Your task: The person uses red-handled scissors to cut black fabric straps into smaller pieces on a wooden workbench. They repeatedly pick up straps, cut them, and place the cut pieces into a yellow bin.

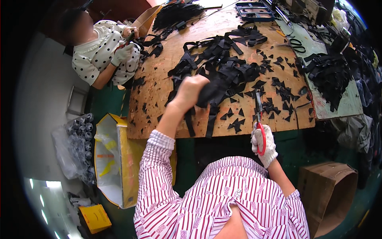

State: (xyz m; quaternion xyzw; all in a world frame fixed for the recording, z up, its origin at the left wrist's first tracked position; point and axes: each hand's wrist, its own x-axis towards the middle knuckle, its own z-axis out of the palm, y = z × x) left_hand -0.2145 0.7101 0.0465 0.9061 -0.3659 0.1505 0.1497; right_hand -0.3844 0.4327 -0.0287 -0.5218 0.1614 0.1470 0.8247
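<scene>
My bare left hand (189, 91) is closed over the near part of the table, slightly blurred. From it hangs a piece of black webbing fabric (211, 93), also smeared by motion. In a white knitted glove, my right hand (269, 148) grips scissors (259, 113) by their red handles at the table's front edge. Their blades point away from me, and whether they are parted is hard to make out. Beyond my left hand lies a tangled heap of black straps (229, 73). Small black triangular offcuts (238, 125) are scattered around the heap.
A co-worker (107, 47) in a dotted top stands at the wooden table's (159, 115) far left, holding scissors. Black straps (328, 75) are piled on a pale board at right. A yellow bag (129, 171) stands at left below, a cardboard box (318, 191) at lower right.
</scene>
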